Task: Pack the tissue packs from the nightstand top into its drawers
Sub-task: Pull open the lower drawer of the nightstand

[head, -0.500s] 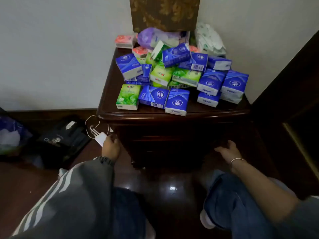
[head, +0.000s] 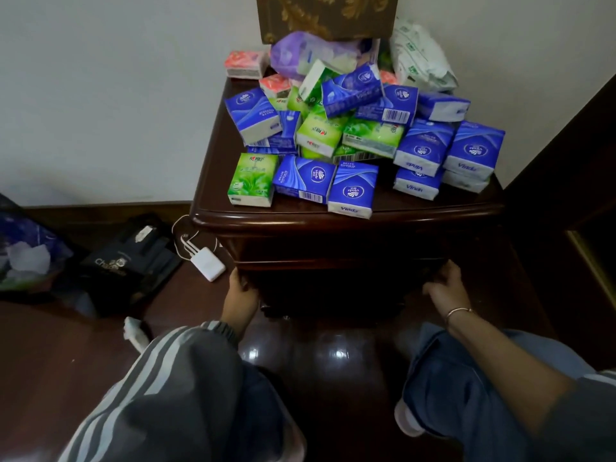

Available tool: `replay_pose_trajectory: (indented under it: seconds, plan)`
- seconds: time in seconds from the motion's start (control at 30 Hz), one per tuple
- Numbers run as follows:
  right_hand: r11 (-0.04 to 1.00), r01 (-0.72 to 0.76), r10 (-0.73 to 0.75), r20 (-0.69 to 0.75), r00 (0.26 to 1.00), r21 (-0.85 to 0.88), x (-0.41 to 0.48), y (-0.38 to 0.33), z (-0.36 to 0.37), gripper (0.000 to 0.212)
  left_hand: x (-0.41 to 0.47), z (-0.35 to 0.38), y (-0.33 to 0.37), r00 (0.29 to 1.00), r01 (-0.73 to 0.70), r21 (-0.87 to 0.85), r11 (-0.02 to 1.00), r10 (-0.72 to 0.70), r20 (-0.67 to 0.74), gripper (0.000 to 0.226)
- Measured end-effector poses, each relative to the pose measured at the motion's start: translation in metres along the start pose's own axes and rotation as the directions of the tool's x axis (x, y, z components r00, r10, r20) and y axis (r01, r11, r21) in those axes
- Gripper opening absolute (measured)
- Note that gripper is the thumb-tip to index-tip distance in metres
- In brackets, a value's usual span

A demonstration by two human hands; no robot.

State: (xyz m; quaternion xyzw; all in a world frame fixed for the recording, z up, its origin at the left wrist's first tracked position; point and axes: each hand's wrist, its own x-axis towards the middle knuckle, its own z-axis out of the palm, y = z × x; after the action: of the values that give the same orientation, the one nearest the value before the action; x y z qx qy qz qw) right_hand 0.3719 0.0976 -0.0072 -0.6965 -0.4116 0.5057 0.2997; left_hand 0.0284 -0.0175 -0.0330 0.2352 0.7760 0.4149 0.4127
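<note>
A pile of several tissue packs covers the dark wooden nightstand (head: 333,225): blue packs (head: 353,191), green packs (head: 253,181) and a few pink ones (head: 246,61) at the back. Below the top, the drawer front (head: 333,278) is dark and looks closed. My left hand (head: 240,295) grips the drawer's left edge, fingers curled round it. My right hand (head: 443,288) holds the drawer's right edge the same way. Neither hand holds a pack.
A white charger (head: 208,263) with cables and a black bag (head: 126,261) lie on the floor to the left of the nightstand. A brown patterned box (head: 326,15), a purple bag (head: 300,51) and a white-green pack (head: 420,58) stand behind the pile. Dark furniture (head: 573,195) rises at right.
Both hands have moved in to the drawer's side edges. The left hand has left the spot by the white charger and shifted right.
</note>
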Motion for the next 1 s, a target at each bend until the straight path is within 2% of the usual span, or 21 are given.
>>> replay_pose_trajectory:
  seconds: [0.1,0.2,0.27,0.37,0.43,0.5,0.57,0.63,0.67,0.73,0.8,0.9,1.0]
  plan:
    - [0.993,-0.04,0.042,0.009,0.999,-0.112,-0.006,-0.001,-0.021,0.066,-0.011,-0.014,-0.006,0.999,0.036,0.052,0.998,-0.037,0.004,0.055]
    - [0.942,-0.029,0.043,0.033,0.999,-0.335,-0.019,-0.001,-0.043,0.052,-0.024,-0.038,-0.009,0.995,0.044,0.193,0.98,-0.059,0.077,0.039]
    - [0.874,-0.025,0.082,0.098,0.992,-0.486,-0.031,0.0,-0.06,0.044,-0.031,-0.056,-0.01,0.985,0.058,0.337,0.94,-0.109,0.136,0.046]
    - [0.774,-0.043,0.217,0.201,0.955,-0.632,-0.049,0.0,-0.079,0.055,-0.04,-0.076,-0.012,0.952,0.052,0.556,0.829,-0.21,0.225,0.064]
    - [0.741,-0.037,0.269,0.245,0.932,-0.67,-0.062,0.004,-0.085,0.071,-0.052,-0.078,-0.006,0.936,-0.012,0.707,0.707,-0.241,0.257,0.056]
    - [0.668,0.11,0.137,0.266,0.954,-0.736,-0.072,0.009,-0.082,0.081,-0.066,-0.07,0.004,0.978,-0.072,0.794,0.604,-0.113,0.175,0.043]
    - [0.49,0.327,-0.132,0.302,0.944,-0.808,-0.083,0.011,-0.069,0.081,-0.082,-0.052,0.015,0.995,-0.101,0.774,0.625,0.078,0.066,0.039]
    - [0.362,0.46,-0.24,0.395,0.887,-0.811,-0.093,0.013,-0.047,0.078,-0.098,-0.026,0.02,0.965,-0.242,0.738,0.63,0.233,0.117,0.038]
    - [0.33,0.487,-0.23,0.431,0.872,-0.808,-0.099,0.015,-0.036,0.076,-0.108,-0.011,0.02,0.94,-0.329,0.745,0.58,0.277,0.199,0.039]
    - [0.297,0.492,-0.182,0.458,0.87,-0.818,-0.109,0.023,-0.022,0.074,-0.126,0.015,0.014,0.911,-0.402,0.802,0.441,0.283,0.301,0.042]
    - [0.299,0.485,-0.205,0.441,0.874,-0.822,-0.115,0.031,-0.016,0.072,-0.136,0.027,0.008,0.92,-0.366,0.86,0.355,0.276,0.278,0.045]
    - [0.354,0.485,-0.252,0.417,0.873,-0.8,-0.117,0.035,-0.02,0.058,-0.141,0.025,0.008,0.92,-0.351,0.881,0.317,0.292,0.261,0.041]
    - [0.361,0.509,-0.263,0.439,0.859,-0.781,-0.122,0.032,-0.03,0.041,-0.148,0.018,0.013,0.91,-0.402,0.879,0.257,0.218,0.352,0.045]
